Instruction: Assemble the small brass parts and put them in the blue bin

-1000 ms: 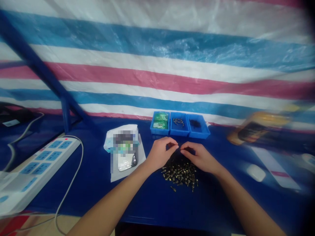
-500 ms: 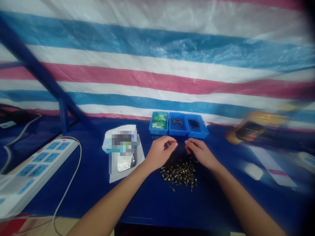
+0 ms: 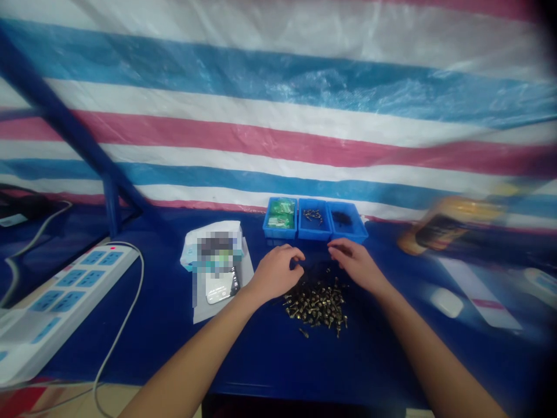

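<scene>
A heap of small brass-coloured screw-like metal pieces [image 3: 317, 305] lies on the dark blue table between my forearms. My left hand [image 3: 278, 270] hovers at the heap's upper left, its thumb and forefinger apart with nothing seen between them. Over the upper right side is my right hand [image 3: 357, 264], its fingers loosely parted and holding nothing visible. One small metal piece [image 3: 328, 270] shows just below the right fingertips, apart from the heap. Beyond my hands stand a blue bin of green packets [image 3: 281, 233], a blue bin of small metal pieces [image 3: 313, 233] and a blue bin of dark bits [image 3: 357, 235].
A phone [image 3: 221, 290] lies on white paper beside a partly blurred-out packet [image 3: 189, 255]. On the left is a long power strip [image 3: 65, 299] with a cable. A bottle [image 3: 448, 223], a white case [image 3: 448, 303] and a white strip [image 3: 478, 293] lie to the right.
My hands have moved apart, the left going left and slightly down. Both sets of fingers have parted. A small metal piece now shows under my right hand.
</scene>
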Tool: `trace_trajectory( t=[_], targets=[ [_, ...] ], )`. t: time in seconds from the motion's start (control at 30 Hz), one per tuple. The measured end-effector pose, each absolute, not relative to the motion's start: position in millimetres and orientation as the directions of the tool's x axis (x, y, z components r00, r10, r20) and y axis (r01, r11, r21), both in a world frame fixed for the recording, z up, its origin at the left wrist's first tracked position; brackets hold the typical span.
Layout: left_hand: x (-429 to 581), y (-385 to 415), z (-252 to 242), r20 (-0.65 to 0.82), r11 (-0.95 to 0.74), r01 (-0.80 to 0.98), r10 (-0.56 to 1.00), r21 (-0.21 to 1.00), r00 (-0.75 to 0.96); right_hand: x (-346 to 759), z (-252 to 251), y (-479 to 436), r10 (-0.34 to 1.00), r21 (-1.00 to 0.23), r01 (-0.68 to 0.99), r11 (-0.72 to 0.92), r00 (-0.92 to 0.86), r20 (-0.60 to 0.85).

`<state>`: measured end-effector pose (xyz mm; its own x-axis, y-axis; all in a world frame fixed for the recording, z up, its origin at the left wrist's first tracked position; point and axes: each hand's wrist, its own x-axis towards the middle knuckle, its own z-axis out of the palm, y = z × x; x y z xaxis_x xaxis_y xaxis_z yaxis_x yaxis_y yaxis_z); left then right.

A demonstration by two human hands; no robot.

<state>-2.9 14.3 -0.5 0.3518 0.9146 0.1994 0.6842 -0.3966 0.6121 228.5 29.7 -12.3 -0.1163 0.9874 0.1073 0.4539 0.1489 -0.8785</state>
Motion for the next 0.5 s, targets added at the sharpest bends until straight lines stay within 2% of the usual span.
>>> trace_trajectory(
  t=[0.1,0.2,0.5],
  targets=[
    [-6.4,13.3,-1.7,0.166,-0.420,0.702,0.900,0.576,0.402,227.4,-6.7,23.2,0.946,-0.719,0.629,0.297,-0.298,0.130],
    [-7.0,12.1,-3.2,0.153,-0.446,0.696,0.884,0.563,0.443,231.7,-1.6,19.0,0.904,-0.612,0.687,0.392,-0.410,0.119],
    [-3.2,12.7,-8.6,0.148,-0.488,0.699,0.860,0.523,0.489,246.7,-8.1,23.6,0.865,-0.533,0.720,0.444,-0.501,0.043]
  ],
)
